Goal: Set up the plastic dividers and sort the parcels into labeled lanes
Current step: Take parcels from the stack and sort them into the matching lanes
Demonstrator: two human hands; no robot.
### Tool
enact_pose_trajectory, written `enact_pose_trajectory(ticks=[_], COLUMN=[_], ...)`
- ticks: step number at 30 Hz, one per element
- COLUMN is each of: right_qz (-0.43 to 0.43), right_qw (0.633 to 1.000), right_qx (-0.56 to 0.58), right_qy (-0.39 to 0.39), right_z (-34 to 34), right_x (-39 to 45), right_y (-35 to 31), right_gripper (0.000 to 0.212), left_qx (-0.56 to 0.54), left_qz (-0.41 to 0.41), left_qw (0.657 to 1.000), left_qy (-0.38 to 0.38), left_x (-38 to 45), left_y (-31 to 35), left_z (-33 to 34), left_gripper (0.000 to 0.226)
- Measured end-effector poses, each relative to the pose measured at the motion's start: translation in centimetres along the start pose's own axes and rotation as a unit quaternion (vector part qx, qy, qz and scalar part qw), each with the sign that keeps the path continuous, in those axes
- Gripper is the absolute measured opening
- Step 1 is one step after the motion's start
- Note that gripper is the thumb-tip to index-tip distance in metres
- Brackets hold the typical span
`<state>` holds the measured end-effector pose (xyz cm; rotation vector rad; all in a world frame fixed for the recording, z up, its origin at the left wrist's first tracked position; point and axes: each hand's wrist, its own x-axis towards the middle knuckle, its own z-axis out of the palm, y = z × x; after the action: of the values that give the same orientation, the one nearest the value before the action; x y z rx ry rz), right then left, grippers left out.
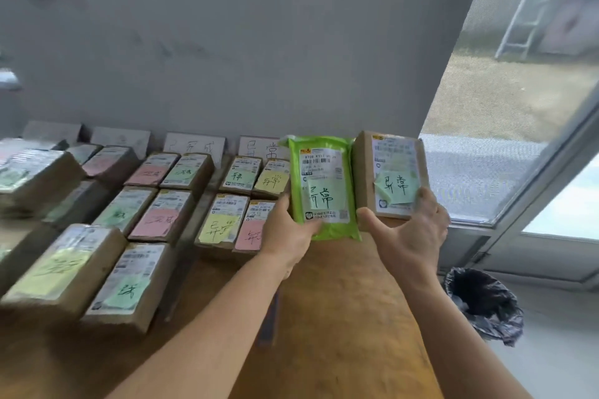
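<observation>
Left hand [289, 229] grips the lower left edge of a green plastic mailer bag [322, 186]; right hand [409, 226] grasps a brown cardboard parcel [390, 175] with a pale green sticky note. Both are held up side by side, touching, above the wooden table's [340, 317] right end. Bare tabletop beneath them. Sorted brown parcels [152, 204] fill lanes to the left, and white label cards [193, 146] stand against the wall. A black-lined bin [484, 304] sits beyond the table's right edge.
</observation>
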<state>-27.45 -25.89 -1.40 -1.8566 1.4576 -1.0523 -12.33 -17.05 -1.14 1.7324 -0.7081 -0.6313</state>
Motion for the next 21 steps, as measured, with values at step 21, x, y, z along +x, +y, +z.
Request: enact_pose_trajectory(ticks=[21], right_qz=[0.016], right_qw=[0.999], right_qx=[0.030], right_qy=[-0.028], right_z=[5.9], right_x=[-20.5], right_y=[-11.4], right_gripper=[0.108], left_qx=[-0.051], left_qz=[-0.015], left_qw=[0.998], left_qy=[0.020], left_x=[-10.9], left_y=[-5.2], left_z=[-21.4], left_gripper=[0.045])
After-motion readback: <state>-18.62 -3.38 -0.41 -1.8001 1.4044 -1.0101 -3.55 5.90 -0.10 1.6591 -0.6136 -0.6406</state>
